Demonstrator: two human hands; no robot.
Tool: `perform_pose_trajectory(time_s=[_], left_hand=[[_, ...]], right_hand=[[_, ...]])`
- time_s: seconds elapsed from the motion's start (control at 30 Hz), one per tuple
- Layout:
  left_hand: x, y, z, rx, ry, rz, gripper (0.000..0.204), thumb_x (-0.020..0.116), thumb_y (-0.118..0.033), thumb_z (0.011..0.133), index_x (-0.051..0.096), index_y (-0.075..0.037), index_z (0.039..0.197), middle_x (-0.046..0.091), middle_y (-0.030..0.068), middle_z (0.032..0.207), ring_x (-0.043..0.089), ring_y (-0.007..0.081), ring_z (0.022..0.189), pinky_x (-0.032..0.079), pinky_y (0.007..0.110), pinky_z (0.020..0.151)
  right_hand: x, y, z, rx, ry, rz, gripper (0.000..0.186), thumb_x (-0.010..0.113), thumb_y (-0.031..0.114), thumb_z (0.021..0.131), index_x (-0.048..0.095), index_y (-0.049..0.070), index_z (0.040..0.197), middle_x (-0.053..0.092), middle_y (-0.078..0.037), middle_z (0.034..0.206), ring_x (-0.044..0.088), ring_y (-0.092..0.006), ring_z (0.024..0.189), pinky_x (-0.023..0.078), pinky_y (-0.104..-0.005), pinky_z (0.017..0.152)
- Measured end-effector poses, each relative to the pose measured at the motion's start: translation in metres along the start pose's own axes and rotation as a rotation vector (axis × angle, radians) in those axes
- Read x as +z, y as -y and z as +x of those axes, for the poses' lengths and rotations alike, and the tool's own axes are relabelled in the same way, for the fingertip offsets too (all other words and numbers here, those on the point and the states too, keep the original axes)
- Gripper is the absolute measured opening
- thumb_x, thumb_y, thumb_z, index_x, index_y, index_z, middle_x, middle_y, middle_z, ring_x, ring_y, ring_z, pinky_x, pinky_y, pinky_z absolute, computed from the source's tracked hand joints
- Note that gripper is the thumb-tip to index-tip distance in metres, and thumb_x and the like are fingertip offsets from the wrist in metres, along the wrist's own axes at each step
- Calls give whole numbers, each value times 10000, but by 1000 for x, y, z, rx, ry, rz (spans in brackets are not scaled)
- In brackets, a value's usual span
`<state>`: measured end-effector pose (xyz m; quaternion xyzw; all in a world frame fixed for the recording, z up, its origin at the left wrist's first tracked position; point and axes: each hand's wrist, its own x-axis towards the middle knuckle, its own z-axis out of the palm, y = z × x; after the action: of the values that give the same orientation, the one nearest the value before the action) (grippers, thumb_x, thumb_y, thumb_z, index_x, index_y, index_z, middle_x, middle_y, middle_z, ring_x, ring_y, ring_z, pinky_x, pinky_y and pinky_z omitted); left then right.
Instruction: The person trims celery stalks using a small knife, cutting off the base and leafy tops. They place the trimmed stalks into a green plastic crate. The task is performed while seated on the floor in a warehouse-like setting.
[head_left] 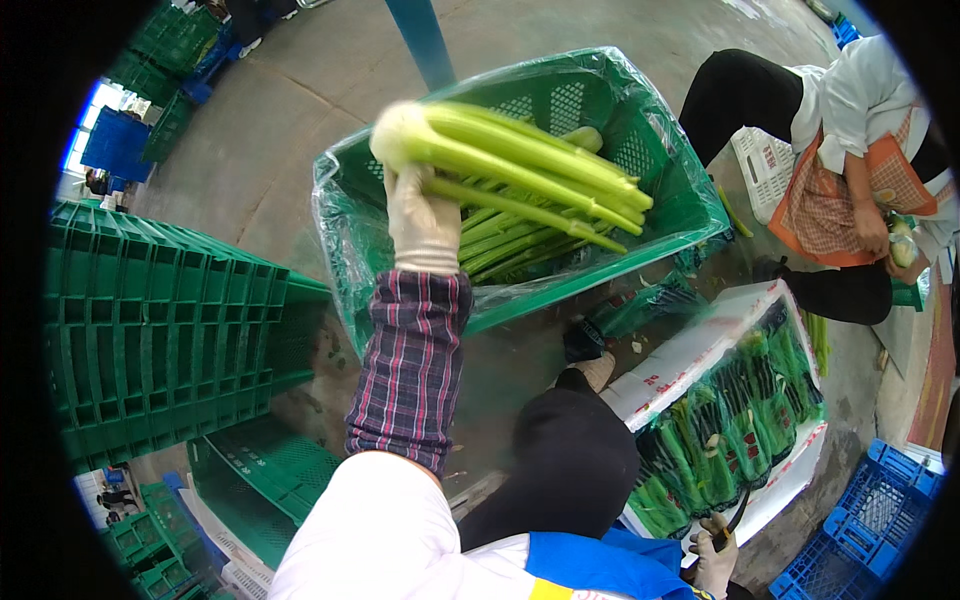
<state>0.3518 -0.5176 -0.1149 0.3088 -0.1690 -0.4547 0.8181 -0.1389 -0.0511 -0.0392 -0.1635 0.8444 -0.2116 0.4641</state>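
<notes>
Forearm (405, 340) reaches up from the lower edge in a plaid sleeve (410, 400), wrist nearly straight. Our L hand (415, 215), pale-gloved, is clenched on the root end of a celery bunch (530, 165), w/ most fingers hidden behind it. Bunch is over the green crate (560, 290), root end up-L, cut stalks pointing R & slightly down, a bit blurred. Our R hand (713, 560), also gloved, is low R by the foam box (680, 360), wrapped round a dark curved blade (740, 515).

Crate's rim is draped w/ plastic film (345, 190); more stalks (515, 240) lie inside, under our bunch. On L, the crate stack (170, 320) leaves us only a narrow gap. On R, a co-worker's knee (735, 95) is near the rim. Most room's up-L, where concrete floor (290, 110) runs back past a blue post (420, 40).
</notes>
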Motion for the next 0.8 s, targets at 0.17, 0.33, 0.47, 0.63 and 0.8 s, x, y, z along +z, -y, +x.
perform_pose_trajectory(time_s=[0.17, 0.33, 0.47, 0.63, 0.8], left_hand=[[-88, 13, -32, -339, -284, 39, 509, 530, 154, 869, 596, -52, 1329, 640, 139, 1232, 606, 348, 1175, 489, 581, 1108], [-125, -39, -55, -691, -99, 35, 562, 633, 41, 932, 518, -23, 1479, 552, 187, 1500, 493, 385, 1423, 311, 671, 1250], [-120, -72, -41, -902, 98, 56, 675, 745, -343, 996, 479, -29, 1532, 532, 203, 1532, 461, 393, 1465, 328, 690, 1225], [-102, -46, -22, -911, -2, 517, 793, 754, -617, 950, 512, -162, 1553, 605, 117, 1515, 509, 343, 1438, 348, 691, 1182], [-106, -32, -33, -778, 198, 693, 684, 757, -565, 969, 583, -154, 1487, 699, 59, 1366, 689, 228, 1176, 575, 490, 959]], right_hand=[[4, -2, 4, -89, -5, 52, 491, 718, 162, 1019, 591, -15, 1459, 708, -118, 1195, 666, -164, 919, 545, -294, 763], [-3, -9, -2, -54, 30, 33, 459, 712, 175, 1043, 609, 7, 1458, 698, -88, 1172, 633, -156, 945, 527, -298, 797], [-4, -12, -5, -70, 29, 20, 443, 692, 144, 1047, 601, 6, 1458, 689, -92, 1175, 626, -160, 939, 525, -300, 801], [6, -10, 3, -156, 50, 27, 432, 679, 110, 1041, 597, -7, 1449, 691, -99, 1199, 632, -170, 967, 528, -305, 827], [8, 0, -1, -142, 19, 50, 425, 685, 114, 1037, 609, -12, 1435, 693, -107, 1221, 635, -184, 978, 532, -309, 862]])
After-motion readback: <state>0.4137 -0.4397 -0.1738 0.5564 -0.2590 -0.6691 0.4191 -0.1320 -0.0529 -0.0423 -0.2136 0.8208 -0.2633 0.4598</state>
